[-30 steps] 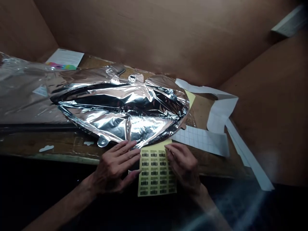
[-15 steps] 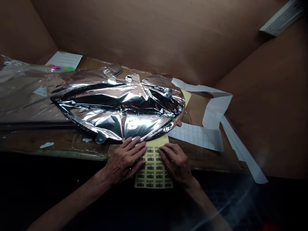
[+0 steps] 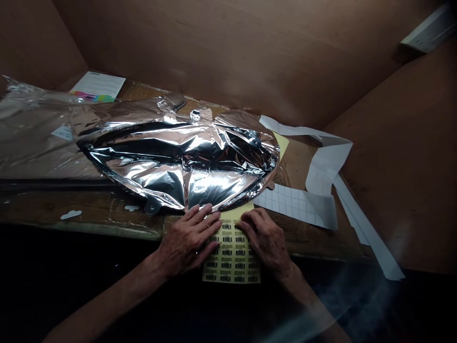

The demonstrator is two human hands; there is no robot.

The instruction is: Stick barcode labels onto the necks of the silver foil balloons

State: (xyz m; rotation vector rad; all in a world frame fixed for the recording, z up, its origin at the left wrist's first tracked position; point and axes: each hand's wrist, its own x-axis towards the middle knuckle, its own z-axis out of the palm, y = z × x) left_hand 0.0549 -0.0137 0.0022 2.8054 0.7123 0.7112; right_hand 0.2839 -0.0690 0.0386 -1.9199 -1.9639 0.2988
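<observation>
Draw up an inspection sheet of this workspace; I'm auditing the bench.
surface: worn wooden bench, scuffed along its front edge.
job's things: silver foil balloon, flattened and creased, with a yellow barcode label sheet meeting its lower edge.
clutter: clear plastic film at the left, printed leaflet behind, white grid-marked backing paper and white paper strips at the right.
hands: left hand and right hand rest on the label sheet, one at each side.
cables: nothing seen.
surroundings: brown walls behind and to the right.
</observation>
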